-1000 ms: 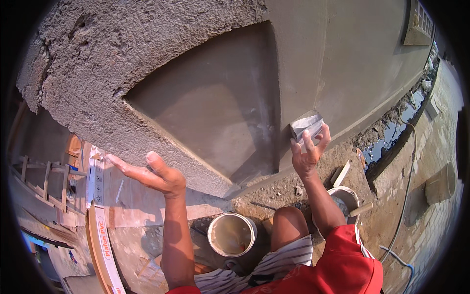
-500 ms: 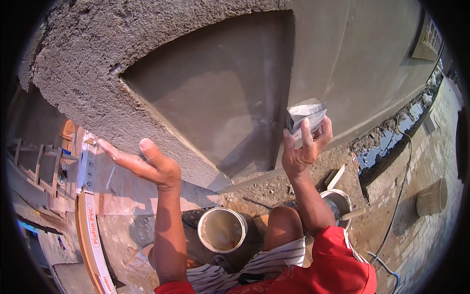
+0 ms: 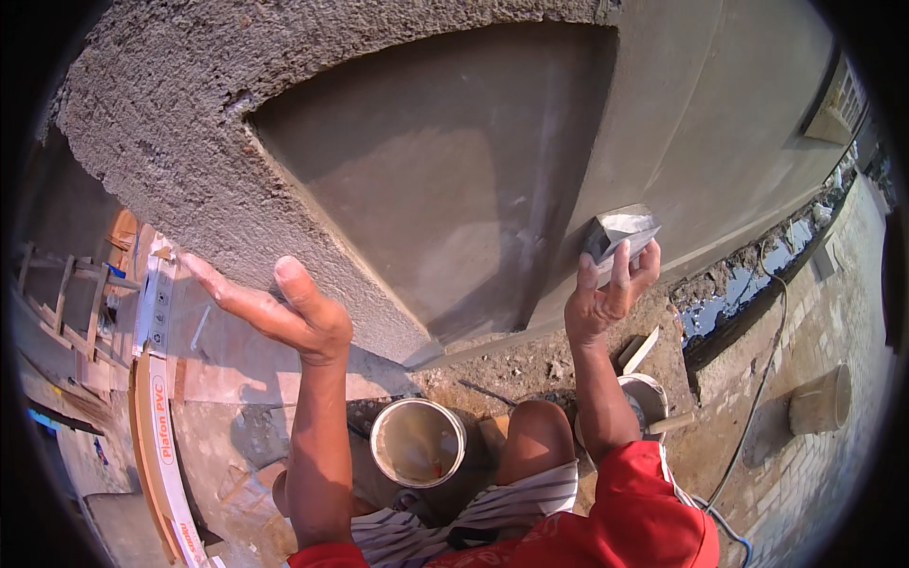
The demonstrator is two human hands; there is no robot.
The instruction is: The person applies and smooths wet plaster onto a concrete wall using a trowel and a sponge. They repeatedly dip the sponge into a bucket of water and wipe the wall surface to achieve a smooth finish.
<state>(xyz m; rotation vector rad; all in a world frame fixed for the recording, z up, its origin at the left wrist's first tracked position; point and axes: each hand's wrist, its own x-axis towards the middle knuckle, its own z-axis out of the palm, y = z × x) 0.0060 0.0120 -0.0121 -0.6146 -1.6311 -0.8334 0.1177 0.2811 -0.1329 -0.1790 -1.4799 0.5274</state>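
My right hand (image 3: 611,293) grips a small grey block with a white, creased upper side (image 3: 620,232), held at the smooth plastered wall (image 3: 710,114) just right of a curved-topped triangular recess (image 3: 426,151). Whether the block is wrapped in a sheet I cannot tell. My left hand (image 3: 294,317) is open, thumb up and fingers stretched toward the left, in front of the rough grey plaster (image 3: 170,142) below the recess's sloping edge; contact with it is unclear.
A bucket of cloudy liquid (image 3: 418,440) sits between my legs. Another bucket with a wooden handle (image 3: 644,398) is by my right arm, a grey bucket (image 3: 820,399) farther right. Long white boards (image 3: 163,417), wooden frames (image 3: 66,303), a hose (image 3: 767,379) and a wet trench (image 3: 739,293) surround me.
My view has shifted, so the wall and buckets sit higher in the picture. My right hand shifts slightly at the wall, still holding the block; my left hand stays open.
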